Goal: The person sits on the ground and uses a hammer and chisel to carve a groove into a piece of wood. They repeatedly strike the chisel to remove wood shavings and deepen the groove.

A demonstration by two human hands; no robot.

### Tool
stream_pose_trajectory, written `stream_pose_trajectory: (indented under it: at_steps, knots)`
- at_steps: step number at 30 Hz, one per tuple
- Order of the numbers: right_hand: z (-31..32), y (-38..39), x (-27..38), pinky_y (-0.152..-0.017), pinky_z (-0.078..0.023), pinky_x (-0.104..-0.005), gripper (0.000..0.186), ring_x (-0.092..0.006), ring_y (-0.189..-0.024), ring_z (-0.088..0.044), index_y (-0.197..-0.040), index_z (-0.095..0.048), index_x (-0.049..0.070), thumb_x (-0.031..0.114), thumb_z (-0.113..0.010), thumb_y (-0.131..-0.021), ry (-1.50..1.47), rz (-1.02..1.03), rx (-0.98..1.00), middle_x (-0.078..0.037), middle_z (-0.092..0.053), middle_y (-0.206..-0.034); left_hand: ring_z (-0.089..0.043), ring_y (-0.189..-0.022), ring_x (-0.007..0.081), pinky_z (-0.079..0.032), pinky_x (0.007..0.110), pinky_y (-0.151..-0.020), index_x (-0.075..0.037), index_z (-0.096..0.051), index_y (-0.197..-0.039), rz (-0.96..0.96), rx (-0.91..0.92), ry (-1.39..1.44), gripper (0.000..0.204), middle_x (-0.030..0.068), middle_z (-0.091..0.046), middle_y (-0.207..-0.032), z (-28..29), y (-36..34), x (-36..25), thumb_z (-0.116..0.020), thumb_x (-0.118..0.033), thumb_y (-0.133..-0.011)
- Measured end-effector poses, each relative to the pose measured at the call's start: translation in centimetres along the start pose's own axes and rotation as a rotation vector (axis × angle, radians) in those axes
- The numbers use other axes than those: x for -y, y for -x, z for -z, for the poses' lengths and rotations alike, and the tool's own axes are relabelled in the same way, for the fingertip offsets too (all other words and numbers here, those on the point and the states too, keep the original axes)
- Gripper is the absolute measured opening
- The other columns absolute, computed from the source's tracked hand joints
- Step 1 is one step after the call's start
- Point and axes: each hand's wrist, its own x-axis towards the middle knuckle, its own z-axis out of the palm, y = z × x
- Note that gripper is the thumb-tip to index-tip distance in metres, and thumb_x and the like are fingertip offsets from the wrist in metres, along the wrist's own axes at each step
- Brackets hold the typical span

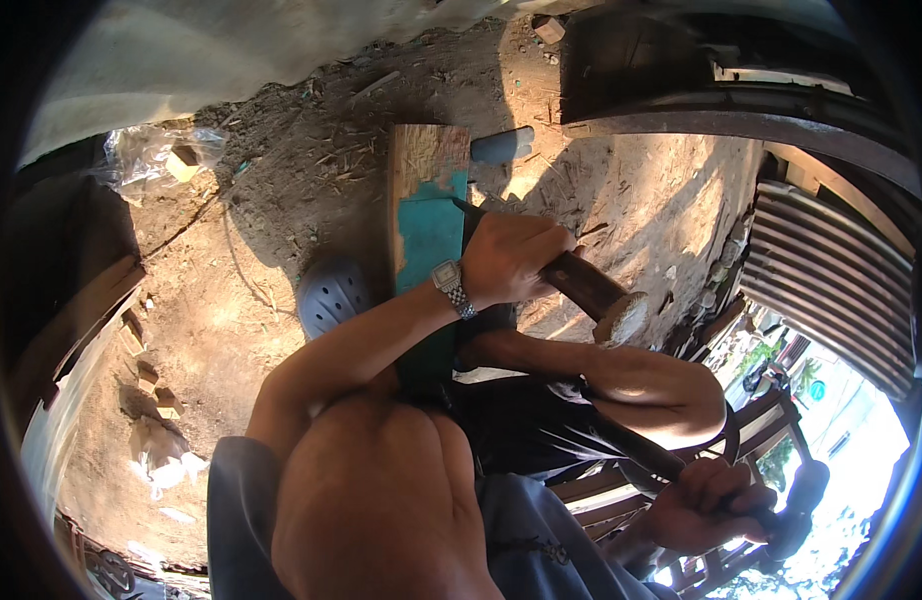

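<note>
My left hand (pixel 519 255), a metal-band watch on its wrist, is wrapped round a chisel with a thick wooden handle (pixel 586 285). The handle's butt end is pale and frayed, pointing to the right. The chisel's dark tip lies at the right edge of a wooden board (pixel 431 235), which has patchy teal paint and a bare, worn far end. The board runs away from me between my legs. Low on the right, my right hand (pixel 703 505) grips a hammer by its handle. The dark hammer head (pixel 799 505) stands out beyond the hand, apart from the chisel.
A grey clog with holes (pixel 331 297) is left of the board. Small wood blocks (pixel 168 403) and clear plastic (pixel 146 160) lie on the dirt ground (pixel 206 310). Corrugated metal sheet (pixel 831 285) stands at the right, dark timber (pixel 741 122) at the far right.
</note>
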Motion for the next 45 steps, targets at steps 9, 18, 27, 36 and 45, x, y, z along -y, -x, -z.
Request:
stream_pose_trajectory:
  at_steps: [9, 18, 27, 36, 45]
  knots:
    - [-0.3, 0.0, -2.5, -0.038, -0.021, -0.0209, 0.040, -0.0024, -0.045, -0.027, -0.085, -0.045, 0.010, 0.044, -0.050, -0.104, 0.438, -0.285, -0.169, 0.005, -0.033, -0.057, -0.061, -0.063, 0.0271, -0.046, 0.039, -0.056, -0.015, -0.061, -0.084, 0.121, 0.039, 0.050, 0.027, 0.0049, -0.059, -0.073, -1.2, 0.7, 0.0, -0.084, -0.022, -0.072]
    - [1.6, 2.1, -4.1, -0.039, -0.021, -0.0209, 0.039, -0.0030, -0.046, -0.030, -0.090, -0.046, 0.007, 0.043, -0.048, -0.105, 0.543, -0.241, -0.124, 0.004, -0.037, -0.061, -0.060, -0.058, 0.0272, -0.045, 0.040, -0.053, -0.015, -0.060, -0.082, 0.025, 0.058, 0.034, 0.026, 0.0045, -0.058, -0.069, -1.7, 0.6, -0.1, -0.083, -0.021, -0.073]
    - [0.9, 3.4, -5.6, -0.042, -0.025, -0.0208, 0.034, -0.0043, -0.048, -0.038, -0.098, -0.053, 0.005, 0.038, -0.050, -0.105, 0.636, -0.330, 0.048, 0.001, -0.048, -0.063, -0.058, -0.055, 0.0263, -0.043, 0.038, -0.051, -0.014, -0.058, -0.081, 0.016, -0.014, 0.056, 0.025, 0.0040, -0.055, -0.065, -1.0, 0.3, 0.1, -0.082, -0.018, -0.076]
    - [0.1, 2.1, -5.5, -0.044, -0.027, -0.0214, 0.036, -0.0047, -0.048, -0.039, -0.098, -0.054, 0.002, 0.037, -0.050, -0.105, 0.659, -0.266, 0.134, 0.001, -0.048, -0.062, -0.062, -0.058, 0.0243, -0.049, 0.036, -0.051, -0.011, -0.056, -0.087, -0.015, 0.011, 0.041, 0.037, 0.0038, -0.057, -0.070, -0.8, 0.1, 0.0, -0.085, -0.018, -0.064]
    - [0.0, 1.8, -5.8, -0.042, -0.024, -0.0212, 0.038, -0.0040, -0.047, -0.037, -0.091, -0.056, 0.002, 0.037, -0.049, -0.105, 0.638, -0.268, 0.144, 0.002, -0.046, -0.060, -0.063, -0.059, 0.0245, -0.050, 0.036, -0.051, -0.011, -0.056, -0.089, -0.007, 0.010, 0.058, 0.041, 0.0038, -0.059, -0.070, -0.8, 0.1, -0.1, -0.086, -0.016, -0.062]
